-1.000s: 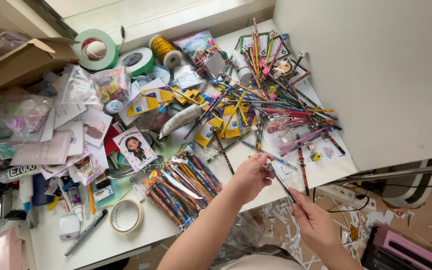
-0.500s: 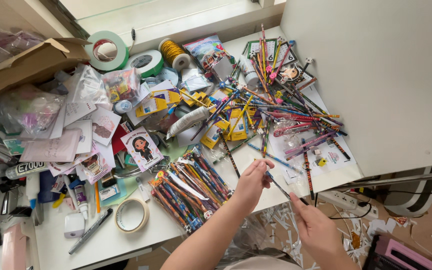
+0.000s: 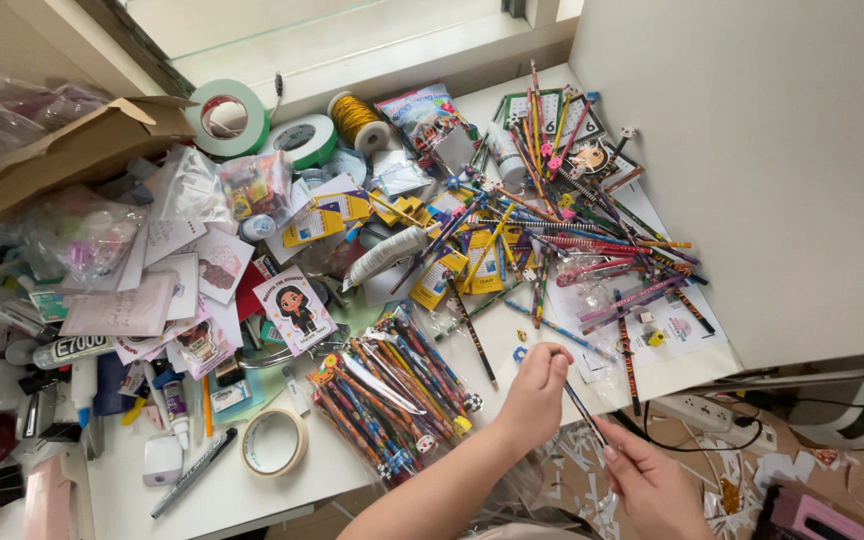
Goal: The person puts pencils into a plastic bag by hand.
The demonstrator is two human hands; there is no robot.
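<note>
Everywhere clutter — white desk (image 3: 512, 330) under window sill (image 3: 382, 45).

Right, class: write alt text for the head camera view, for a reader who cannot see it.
Two bare hands hold one thin dark pencil between them at a cluttered white desk's front edge: left hand pinching its upper end, right hand its lower. Beside them lie bagged pencils, loose pencils and tape rolls.

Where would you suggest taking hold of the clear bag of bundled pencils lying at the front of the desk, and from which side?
Probably across the middle of the clear bag of pencils, coming straight down from above. It lies flat on the desk, long and narrow, running diagonally, so fingers can close over its two long sides. The left hand is nearest; both it and the right hand already hold a dark pencil.
</note>
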